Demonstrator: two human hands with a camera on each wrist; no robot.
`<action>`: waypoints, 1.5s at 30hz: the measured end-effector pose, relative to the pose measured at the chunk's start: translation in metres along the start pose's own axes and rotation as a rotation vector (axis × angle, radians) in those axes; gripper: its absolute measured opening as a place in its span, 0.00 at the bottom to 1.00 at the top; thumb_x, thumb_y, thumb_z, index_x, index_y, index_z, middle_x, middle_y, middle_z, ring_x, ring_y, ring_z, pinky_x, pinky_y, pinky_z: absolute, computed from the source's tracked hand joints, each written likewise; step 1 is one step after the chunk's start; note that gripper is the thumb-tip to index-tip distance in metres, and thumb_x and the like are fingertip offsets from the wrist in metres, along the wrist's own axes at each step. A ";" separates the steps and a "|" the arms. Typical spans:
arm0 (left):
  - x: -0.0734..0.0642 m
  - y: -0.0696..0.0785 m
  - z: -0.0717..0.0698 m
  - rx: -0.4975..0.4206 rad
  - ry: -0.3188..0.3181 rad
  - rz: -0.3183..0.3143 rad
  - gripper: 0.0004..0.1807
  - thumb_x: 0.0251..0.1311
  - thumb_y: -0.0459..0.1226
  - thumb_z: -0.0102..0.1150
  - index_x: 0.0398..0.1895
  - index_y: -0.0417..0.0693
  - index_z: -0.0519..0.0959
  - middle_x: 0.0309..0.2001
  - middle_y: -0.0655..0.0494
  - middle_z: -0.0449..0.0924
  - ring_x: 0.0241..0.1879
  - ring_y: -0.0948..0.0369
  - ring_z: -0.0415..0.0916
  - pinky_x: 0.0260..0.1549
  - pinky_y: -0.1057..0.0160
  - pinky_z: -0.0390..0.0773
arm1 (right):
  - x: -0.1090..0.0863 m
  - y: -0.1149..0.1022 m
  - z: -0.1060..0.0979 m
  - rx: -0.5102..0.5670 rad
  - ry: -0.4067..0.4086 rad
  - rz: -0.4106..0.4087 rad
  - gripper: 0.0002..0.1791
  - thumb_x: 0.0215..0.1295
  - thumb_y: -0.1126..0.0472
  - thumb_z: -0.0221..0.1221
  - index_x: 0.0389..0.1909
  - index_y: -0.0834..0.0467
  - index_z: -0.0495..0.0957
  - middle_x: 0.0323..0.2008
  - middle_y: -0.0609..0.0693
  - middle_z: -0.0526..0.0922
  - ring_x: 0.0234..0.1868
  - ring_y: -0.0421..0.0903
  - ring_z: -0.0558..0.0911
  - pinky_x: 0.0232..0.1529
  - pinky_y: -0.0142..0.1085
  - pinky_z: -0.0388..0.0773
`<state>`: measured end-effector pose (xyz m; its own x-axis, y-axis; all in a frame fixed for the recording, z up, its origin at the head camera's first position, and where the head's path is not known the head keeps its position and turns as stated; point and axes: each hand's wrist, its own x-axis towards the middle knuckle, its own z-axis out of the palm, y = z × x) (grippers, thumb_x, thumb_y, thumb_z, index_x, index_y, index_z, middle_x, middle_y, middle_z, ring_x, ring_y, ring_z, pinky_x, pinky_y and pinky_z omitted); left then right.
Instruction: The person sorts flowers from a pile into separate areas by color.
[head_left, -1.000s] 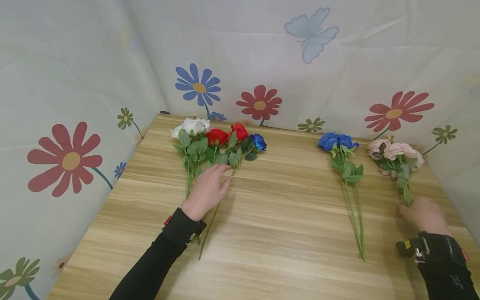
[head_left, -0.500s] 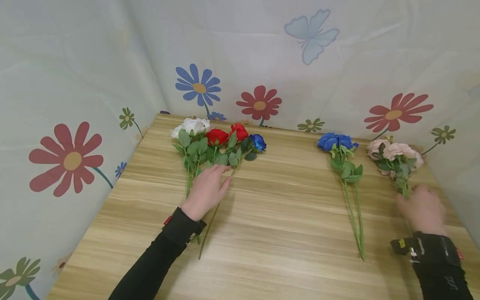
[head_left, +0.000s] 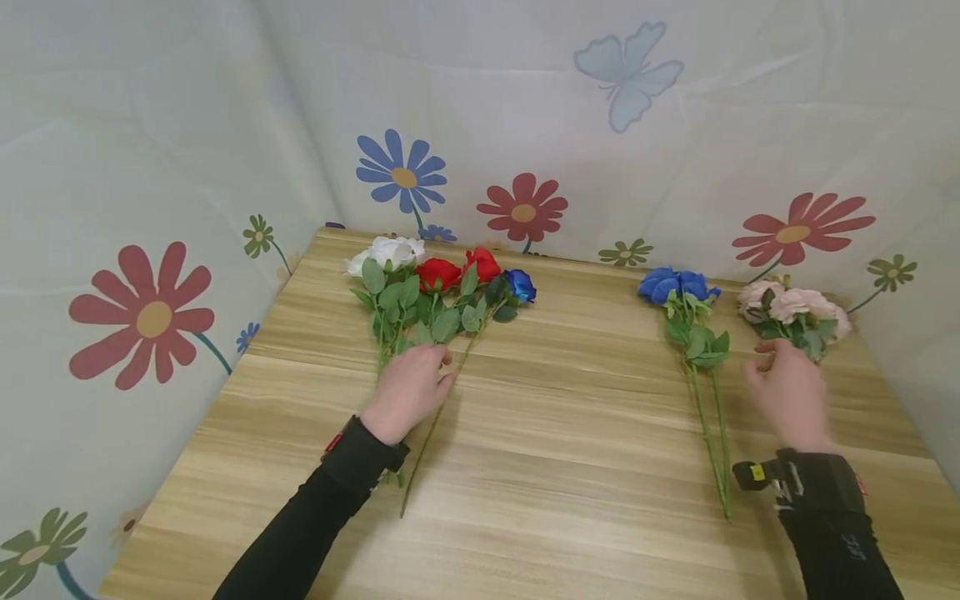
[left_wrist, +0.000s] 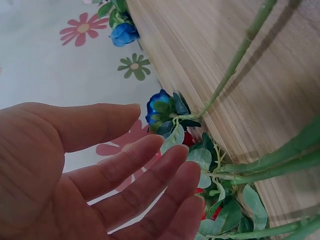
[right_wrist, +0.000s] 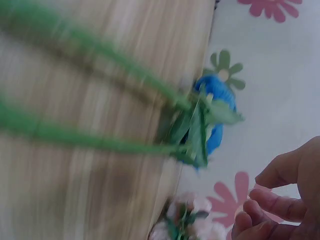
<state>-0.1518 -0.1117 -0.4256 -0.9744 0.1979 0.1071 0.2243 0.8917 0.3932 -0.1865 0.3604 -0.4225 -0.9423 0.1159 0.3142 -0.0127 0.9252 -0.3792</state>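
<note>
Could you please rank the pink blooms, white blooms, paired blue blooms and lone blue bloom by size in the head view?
1. Pink blooms, largest as a cluster
2. White blooms and paired blue blooms, too alike to rank
3. Lone blue bloom, smallest

You have a wood-grain tabletop (head_left: 570, 450) in front of you, with a creased whitish backdrop (head_left: 480, 75) along its far, left and right sides. High above the tabletop's far edge, you see a pale blue butterfly print (head_left: 627, 79). Closer above that edge, left to right, you have a blue daisy print (head_left: 403, 177), a red daisy print (head_left: 522, 213), a small green flower print (head_left: 626, 252) and a second red daisy print (head_left: 793, 232). Left of the tabletop, you see a large red daisy print (head_left: 153, 319).
</note>
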 end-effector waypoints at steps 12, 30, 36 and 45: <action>-0.009 -0.005 0.000 0.022 -0.050 0.006 0.11 0.65 0.38 0.66 0.45 0.40 0.84 0.39 0.45 0.87 0.33 0.51 0.83 0.33 0.53 0.82 | 0.008 -0.070 0.013 0.176 -0.042 -0.091 0.17 0.73 0.62 0.49 0.52 0.70 0.77 0.37 0.68 0.82 0.31 0.56 0.81 0.27 0.33 0.69; -0.021 -0.007 0.008 0.027 -0.100 -0.014 0.14 0.65 0.40 0.66 0.46 0.39 0.83 0.27 0.50 0.83 0.21 0.59 0.75 0.22 0.60 0.76 | 0.003 -0.164 0.058 0.539 -0.232 -0.079 0.16 0.75 0.61 0.51 0.56 0.66 0.75 0.43 0.65 0.83 0.39 0.55 0.83 0.33 0.25 0.75; -0.025 -0.007 0.012 0.022 -0.127 -0.019 0.15 0.65 0.40 0.66 0.47 0.37 0.83 0.31 0.47 0.86 0.26 0.55 0.81 0.28 0.56 0.81 | -0.003 -0.174 0.079 0.693 -0.338 0.002 0.16 0.76 0.63 0.50 0.58 0.68 0.73 0.44 0.67 0.82 0.36 0.46 0.82 0.34 0.27 0.78; -0.025 -0.010 0.015 0.024 -0.148 -0.041 0.14 0.65 0.39 0.66 0.46 0.37 0.83 0.37 0.43 0.88 0.31 0.51 0.84 0.33 0.53 0.83 | -0.013 -0.184 0.099 0.826 -0.434 0.044 0.16 0.72 0.69 0.50 0.57 0.72 0.72 0.42 0.69 0.82 0.31 0.37 0.81 0.33 0.28 0.78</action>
<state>-0.1302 -0.1194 -0.4455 -0.9750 0.2174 -0.0453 0.1854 0.9093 0.3724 -0.2047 0.1531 -0.4426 -0.9879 -0.1549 -0.0047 -0.0510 0.3535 -0.9340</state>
